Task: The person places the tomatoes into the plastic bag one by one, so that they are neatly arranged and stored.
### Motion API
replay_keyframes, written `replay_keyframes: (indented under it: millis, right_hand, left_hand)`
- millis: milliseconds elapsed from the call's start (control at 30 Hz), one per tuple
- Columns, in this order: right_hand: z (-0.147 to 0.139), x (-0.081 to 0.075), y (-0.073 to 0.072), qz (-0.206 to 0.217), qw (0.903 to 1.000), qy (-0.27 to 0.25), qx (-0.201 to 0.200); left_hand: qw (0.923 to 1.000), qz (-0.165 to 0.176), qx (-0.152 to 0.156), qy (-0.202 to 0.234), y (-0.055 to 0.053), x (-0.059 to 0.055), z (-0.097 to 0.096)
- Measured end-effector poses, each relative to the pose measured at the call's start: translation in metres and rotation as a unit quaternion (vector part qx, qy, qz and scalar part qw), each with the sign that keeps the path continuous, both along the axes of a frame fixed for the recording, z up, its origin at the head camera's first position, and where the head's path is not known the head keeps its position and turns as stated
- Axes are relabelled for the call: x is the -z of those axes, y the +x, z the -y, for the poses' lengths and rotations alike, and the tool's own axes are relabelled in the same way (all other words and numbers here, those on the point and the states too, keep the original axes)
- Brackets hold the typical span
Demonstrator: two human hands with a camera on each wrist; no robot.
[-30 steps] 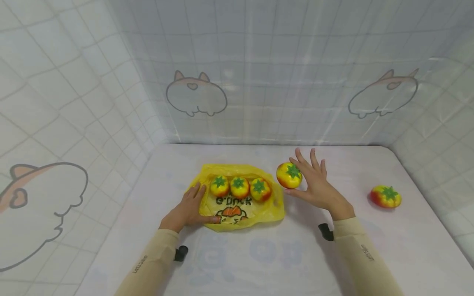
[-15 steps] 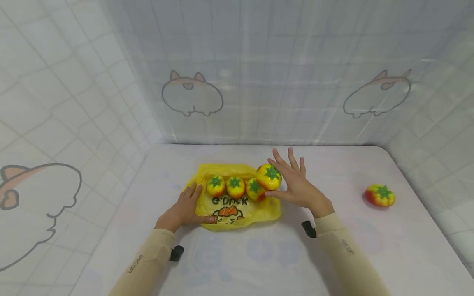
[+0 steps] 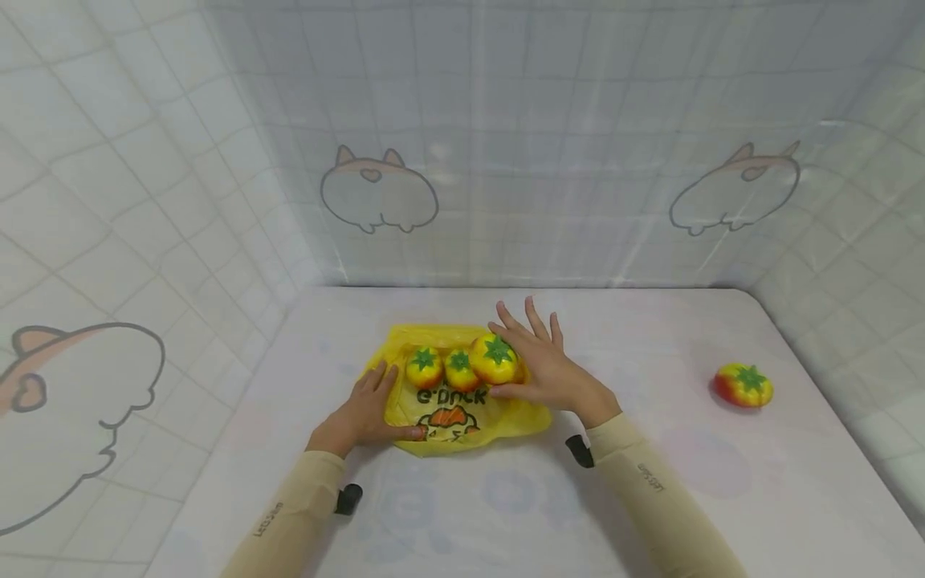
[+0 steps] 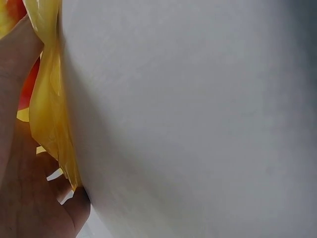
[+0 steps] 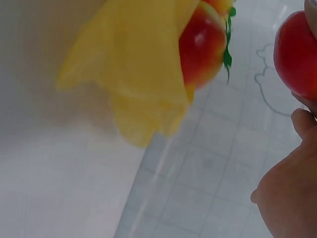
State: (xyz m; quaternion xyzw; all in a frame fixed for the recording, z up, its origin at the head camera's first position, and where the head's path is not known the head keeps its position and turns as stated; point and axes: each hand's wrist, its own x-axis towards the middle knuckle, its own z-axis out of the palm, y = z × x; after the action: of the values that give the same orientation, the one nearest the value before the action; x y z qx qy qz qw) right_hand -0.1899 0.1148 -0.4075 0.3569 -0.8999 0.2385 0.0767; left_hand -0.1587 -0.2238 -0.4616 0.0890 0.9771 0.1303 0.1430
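Note:
My right hand (image 3: 552, 373) holds a yellow-and-red toy fruit (image 3: 495, 359), shaped like a tomato with a green star of leaves, between thumb and fingers. It hangs over the right part of a yellow plastic bag (image 3: 499, 425) lying on the table with its mouth spread. Two similar toy fruits (image 3: 424, 368) sit in the bag to the left; another is mostly hidden under the held one. The right wrist view shows the held fruit (image 5: 299, 54) at its edge. With fingers and thumb spread wide, my left hand (image 3: 367, 408) rests against the bag's left rim (image 4: 49, 104).
One more toy fruit (image 3: 743, 385) lies alone on the right side of the white table (image 3: 614, 530). White tile-patterned sheets (image 3: 542, 160) with cartoon drawings wall in the back and both sides.
My right hand has carried the held toy fruit leftward from beside the bag to over its right part. My left hand has stayed at the bag's left rim.

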Motion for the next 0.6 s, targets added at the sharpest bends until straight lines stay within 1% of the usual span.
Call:
replay_keyframes:
  millis: [233,433,600]
  right_hand:
    - [0.014,0.001,-0.001,-0.003,0.9995,-0.012,-0.029]
    - [0.03,0.005,0.0,0.0,0.9991,0.005,-0.041]
    - [0.044,0.008,0.001,-0.003,0.9985,0.004,-0.055]
  left_hand:
    - [1.0,-0.008,-0.001,-0.005,-0.001,0.0,-0.001]
    - [0.9999,-0.005,-0.003,-0.011,-0.001,0.001,-0.002]
    - [0.9998,-0.008,-0.001,-0.016,0.0,0.001,-0.002]
